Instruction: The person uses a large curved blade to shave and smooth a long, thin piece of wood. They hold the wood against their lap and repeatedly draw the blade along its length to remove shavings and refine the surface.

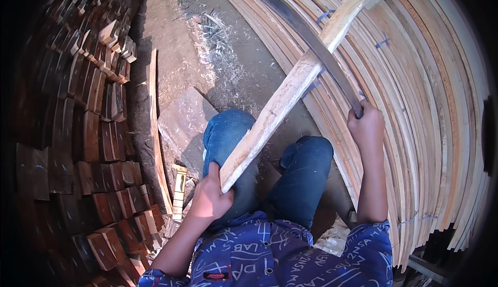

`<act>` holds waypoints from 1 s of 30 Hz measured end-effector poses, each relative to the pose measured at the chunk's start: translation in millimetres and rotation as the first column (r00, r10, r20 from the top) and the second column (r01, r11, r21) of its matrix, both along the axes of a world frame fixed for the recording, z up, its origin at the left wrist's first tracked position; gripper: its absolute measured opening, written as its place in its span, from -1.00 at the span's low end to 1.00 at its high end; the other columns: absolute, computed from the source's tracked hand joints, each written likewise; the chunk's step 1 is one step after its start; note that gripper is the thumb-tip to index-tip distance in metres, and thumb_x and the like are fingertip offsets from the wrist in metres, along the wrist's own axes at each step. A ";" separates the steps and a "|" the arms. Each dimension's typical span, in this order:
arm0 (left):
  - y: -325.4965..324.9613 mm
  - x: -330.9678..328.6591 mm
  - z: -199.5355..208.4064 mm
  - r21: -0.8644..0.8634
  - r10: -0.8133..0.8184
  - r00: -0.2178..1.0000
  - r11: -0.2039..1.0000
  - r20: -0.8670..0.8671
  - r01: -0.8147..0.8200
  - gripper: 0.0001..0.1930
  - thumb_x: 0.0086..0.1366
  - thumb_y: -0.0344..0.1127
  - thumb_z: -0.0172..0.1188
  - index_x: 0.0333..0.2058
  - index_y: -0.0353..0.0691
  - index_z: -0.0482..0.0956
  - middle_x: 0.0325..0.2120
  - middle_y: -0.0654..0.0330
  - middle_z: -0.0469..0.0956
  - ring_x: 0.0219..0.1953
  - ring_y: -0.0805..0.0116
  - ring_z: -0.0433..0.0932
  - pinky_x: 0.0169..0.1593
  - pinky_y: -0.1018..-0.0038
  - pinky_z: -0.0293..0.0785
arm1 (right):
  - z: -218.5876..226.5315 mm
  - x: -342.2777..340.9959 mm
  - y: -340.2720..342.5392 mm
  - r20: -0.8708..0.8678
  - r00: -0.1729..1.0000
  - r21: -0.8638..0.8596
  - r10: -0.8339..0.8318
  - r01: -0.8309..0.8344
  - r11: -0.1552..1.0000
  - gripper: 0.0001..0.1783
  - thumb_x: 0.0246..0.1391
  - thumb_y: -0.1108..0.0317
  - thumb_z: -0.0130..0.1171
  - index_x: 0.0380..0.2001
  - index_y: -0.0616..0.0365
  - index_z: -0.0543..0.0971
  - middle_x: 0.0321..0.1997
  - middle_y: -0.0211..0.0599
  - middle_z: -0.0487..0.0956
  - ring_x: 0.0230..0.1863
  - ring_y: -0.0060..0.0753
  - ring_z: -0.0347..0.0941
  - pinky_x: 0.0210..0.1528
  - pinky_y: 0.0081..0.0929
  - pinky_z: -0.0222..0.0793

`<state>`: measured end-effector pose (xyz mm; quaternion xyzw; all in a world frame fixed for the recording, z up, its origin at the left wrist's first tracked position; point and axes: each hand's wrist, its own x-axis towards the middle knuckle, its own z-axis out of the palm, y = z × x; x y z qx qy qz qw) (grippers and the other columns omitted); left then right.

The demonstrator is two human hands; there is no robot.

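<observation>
My left hand (211,196) grips the near end of a long, pale wooden plank (275,103), which slants up and away to the right above my knees. In my right hand (367,123) is the handle of a machete (316,43). Its long dark blade curves toward the upper left and crosses over the plank near the far end. Whether the blade's edge touches the wood, I cannot tell. The fingers of both hands are closed, and the machete's handle is mostly hidden in my right fist.
Stacked dark-ended timber blocks (98,142) rise on the left. Long pale boards (415,100), tied in bundles, fill the right side. Wood shavings (215,43) litter the ground ahead. A thin strip of wood (154,131) and a short yellowish piece (179,191) lie left of my knees.
</observation>
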<state>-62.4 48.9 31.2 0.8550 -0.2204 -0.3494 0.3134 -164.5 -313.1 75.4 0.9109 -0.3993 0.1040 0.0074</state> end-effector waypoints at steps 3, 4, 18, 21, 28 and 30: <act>-5.1 0.6 0.4 -0.006 -0.001 1.000 1.000 -0.027 0.001 -0.53 -0.01 -0.47 0.10 -0.08 -0.35 0.20 -0.37 -0.43 0.48 -0.18 -0.49 0.48 -0.09 0.01 0.40 | -12.3 -3.3 39.3 -0.015 0.986 0.078 0.167 -0.165 0.983 -0.78 -0.33 0.35 0.36 -0.52 0.16 0.59 -0.53 -0.09 0.59 -0.42 0.02 0.59 -0.36 -0.15 0.48; -4.9 0.7 -0.5 0.000 -0.004 0.999 1.000 -0.037 0.004 -0.53 -0.01 -0.47 0.10 -0.08 -0.35 0.21 -0.37 -0.42 0.48 -0.19 -0.48 0.48 -0.08 0.03 0.40 | -13.6 -0.9 56.3 -0.023 0.968 0.116 0.249 -0.245 0.963 -0.78 -0.34 0.34 0.37 -0.53 0.15 0.59 -0.54 -0.11 0.59 -0.42 0.01 0.59 -0.35 -0.15 0.48; -3.1 18.4 0.4 -0.130 -0.070 0.989 0.990 -0.129 0.053 -0.66 0.02 -0.49 0.02 -0.16 -0.37 0.27 -0.45 -0.22 0.42 -0.34 -0.19 0.51 -0.17 0.18 0.44 | -28.7 36.9 43.6 0.259 0.857 -0.046 0.445 -0.449 0.892 -0.80 -0.31 0.28 0.31 -0.63 0.08 0.49 -0.62 -0.22 0.52 -0.52 -0.08 0.53 -0.43 -0.21 0.44; -3.9 17.1 1.0 -0.139 -0.067 0.988 0.989 -0.140 0.047 -0.64 0.03 -0.47 0.04 -0.15 -0.37 0.26 -0.45 -0.24 0.45 -0.34 -0.17 0.53 -0.17 0.19 0.44 | -35.1 27.5 38.4 0.294 0.856 -0.034 0.426 -0.436 0.899 -0.80 -0.30 0.27 0.31 -0.61 0.08 0.51 -0.62 -0.22 0.52 -0.52 -0.07 0.53 -0.43 -0.21 0.44; -3.3 18.4 -0.4 -0.119 -0.067 0.982 0.992 -0.175 0.047 -0.62 0.05 -0.45 0.06 -0.12 -0.33 0.25 -0.43 -0.24 0.48 -0.31 -0.13 0.55 -0.14 0.19 0.44 | -38.4 22.0 36.2 0.270 0.877 -0.043 0.398 -0.402 0.914 -0.78 -0.33 0.27 0.34 -0.59 0.08 0.53 -0.60 -0.20 0.54 -0.51 -0.06 0.54 -0.42 -0.19 0.44; -2.9 16.8 -3.4 -0.124 -0.055 0.986 0.992 -0.160 0.036 -0.62 0.05 -0.45 0.06 -0.12 -0.33 0.25 -0.43 -0.25 0.48 -0.30 -0.16 0.55 -0.14 0.18 0.44 | -37.3 20.4 38.8 0.262 0.881 -0.022 0.394 -0.402 0.915 -0.77 -0.35 0.28 0.35 -0.57 0.08 0.53 -0.58 -0.19 0.56 -0.49 -0.05 0.55 -0.40 -0.18 0.45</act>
